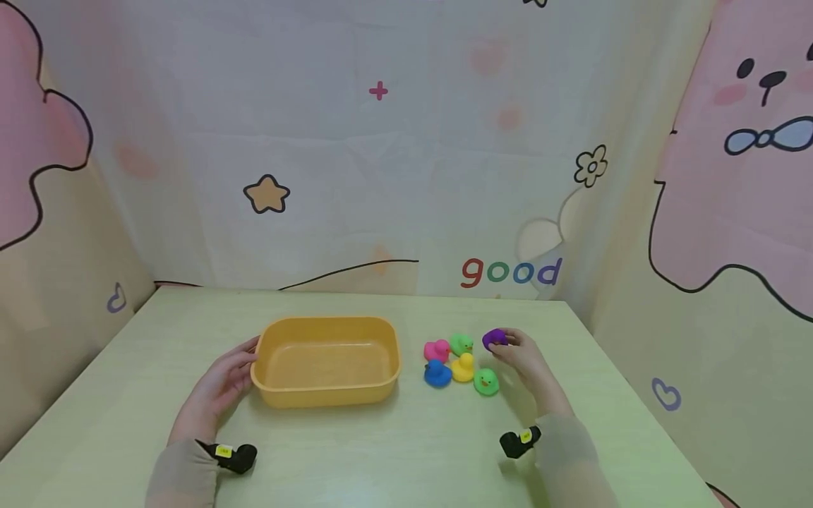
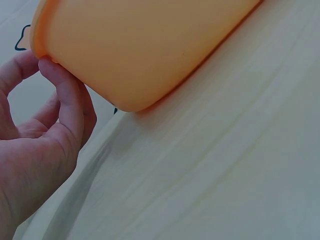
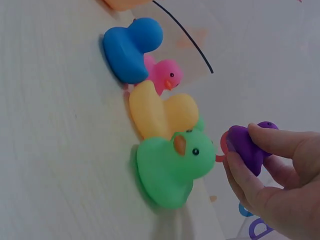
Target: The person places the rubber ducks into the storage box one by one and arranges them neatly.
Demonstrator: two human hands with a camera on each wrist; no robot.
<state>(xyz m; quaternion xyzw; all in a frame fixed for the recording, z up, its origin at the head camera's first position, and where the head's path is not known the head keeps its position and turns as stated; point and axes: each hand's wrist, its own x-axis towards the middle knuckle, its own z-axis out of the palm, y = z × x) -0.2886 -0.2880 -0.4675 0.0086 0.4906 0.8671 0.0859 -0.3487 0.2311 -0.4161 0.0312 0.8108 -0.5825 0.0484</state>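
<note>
A purple rubber duck (image 3: pixel 245 145) is pinched between the thumb and fingers of my right hand (image 1: pixel 524 358), above the table at the right of the other ducks. My left hand (image 1: pixel 224 381) grips the left rim of a yellow-orange plastic basin (image 1: pixel 327 398), thumb and fingertips at its edge in the left wrist view. Between the basin and my right hand sit a blue duck (image 1: pixel 437 374), a pink duck (image 1: pixel 436 351), a yellow duck (image 1: pixel 464 367) and two green ducks, one in front (image 1: pixel 486 382) and one behind (image 1: pixel 461 344). No duck shows inside the basin.
The pale table (image 1: pixel 356 458) has its back edge against a printed curtain (image 1: pixel 381 176). Curtains also stand at the left and right sides. A small black camera is strapped to each wrist, at the left (image 1: pixel 235 457) and the right (image 1: pixel 519 442).
</note>
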